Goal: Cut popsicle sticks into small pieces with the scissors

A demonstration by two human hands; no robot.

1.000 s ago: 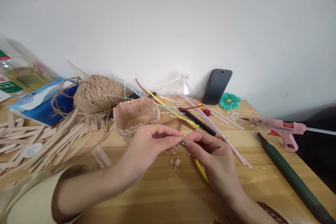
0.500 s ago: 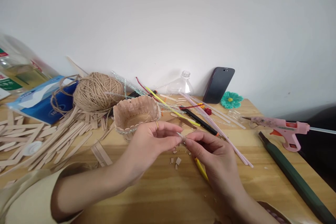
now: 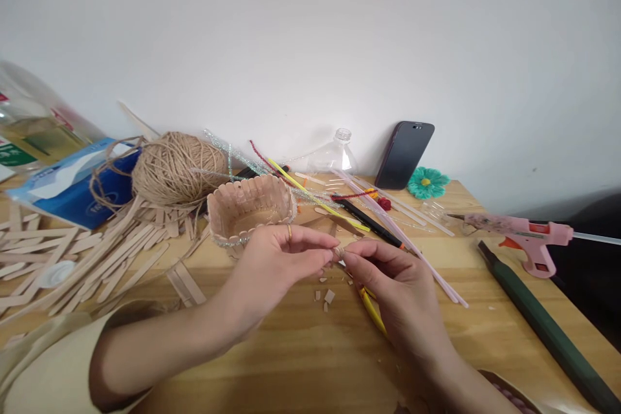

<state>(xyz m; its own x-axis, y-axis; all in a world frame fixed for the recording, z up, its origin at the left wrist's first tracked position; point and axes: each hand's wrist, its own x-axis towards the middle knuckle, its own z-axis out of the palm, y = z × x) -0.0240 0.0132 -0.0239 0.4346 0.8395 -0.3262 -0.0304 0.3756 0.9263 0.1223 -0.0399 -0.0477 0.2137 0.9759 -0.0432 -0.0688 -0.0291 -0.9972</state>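
Note:
A small pale coiled piece (image 3: pixel 338 253), too small to make out fully, is pinched between the fingertips of both hands above the table. My left hand (image 3: pixel 279 262), wearing a ring, is closed with thumb and forefinger on its left side. From the right, my right hand (image 3: pixel 392 278) grips it the same way. Behind my left hand stands a small oval basket (image 3: pixel 252 207) made of wooden stick pieces, with a silvery trim at its rim. Partly under my right hand lies a yellow-handled tool (image 3: pixel 371 314). Small wood chips (image 3: pixel 329 297) are scattered below the fingertips.
Loose craft sticks (image 3: pixel 121 259) and a twine ball (image 3: pixel 179 168) lie at left. Pipe cleaners (image 3: pixel 310 197), a black pen-like tool (image 3: pixel 371 223) and glue sticks (image 3: pixel 417 246) lie behind my hands. A phone (image 3: pixel 405 155), pink glue gun (image 3: pixel 528 236) and dark green tool (image 3: pixel 538 330) are at right.
The small pale piece has turned between my fingertips and now looks more compact and rounded. Both hands stay in nearly the same place, and the view has shifted slightly.

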